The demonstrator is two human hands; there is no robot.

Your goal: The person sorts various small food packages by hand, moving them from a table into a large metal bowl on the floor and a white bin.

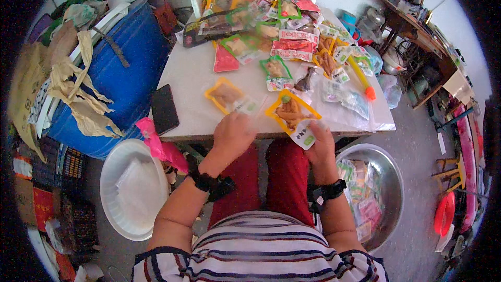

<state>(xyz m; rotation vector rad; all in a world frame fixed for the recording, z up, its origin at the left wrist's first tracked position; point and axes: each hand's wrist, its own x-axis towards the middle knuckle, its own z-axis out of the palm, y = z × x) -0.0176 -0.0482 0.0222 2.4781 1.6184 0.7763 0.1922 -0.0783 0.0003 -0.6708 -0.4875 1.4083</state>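
My right hand (323, 143) grips the lower corner of a yellow-edged clear food packet (292, 115) with brown pieces inside, tilted over the table's front edge. My left hand (234, 131), blurred, is at the bottom of another yellow-edged packet (224, 94), also blurred; whether its fingers are closed on it cannot be told. Just beyond lie a green-edged packet (276, 71), a red packet (226, 59) and a packet with a dark drumstick-like piece (304, 80). A heap of mixed food packets (294, 49) covers the back of the white table (188, 86).
A black phone (164, 109) lies at the table's left edge, near a pink plastic bag (160, 145). A white basin (135, 194) with clear bags stands lower left, a metal basin (391, 203) of packets lower right. A blue barrel (129, 74) stands left. A yellow tube (360, 74) lies right.
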